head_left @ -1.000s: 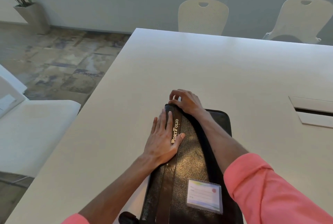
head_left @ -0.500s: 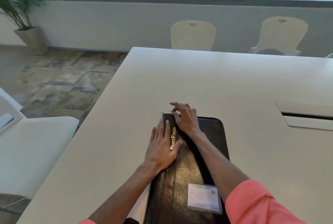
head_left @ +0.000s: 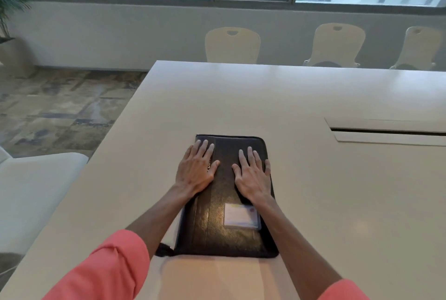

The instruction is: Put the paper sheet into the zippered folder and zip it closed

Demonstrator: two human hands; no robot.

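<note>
A black zippered folder (head_left: 222, 229) lies flat and closed on the white table (head_left: 313, 203), its long side running away from me. A clear card pocket (head_left: 241, 216) sits on its cover. My left hand (head_left: 196, 170) rests flat on the folder's far left part, fingers spread, covering the gold lettering. My right hand (head_left: 253, 174) lies flat on the far right part, fingers apart, holding nothing. A short black strap (head_left: 164, 250) sticks out at the folder's near left corner. No paper sheet shows.
A cable slot with flaps (head_left: 386, 132) is set in the table at the right. Several cream chairs (head_left: 233, 45) stand along the far edge. A white seat (head_left: 36, 191) is at my left, a potted plant (head_left: 9, 34) in the far left corner.
My right hand left the folder's far left corner and moved right, now lying flat on the cover. The left hand stayed put. The camera tilted up, showing more of the room.
</note>
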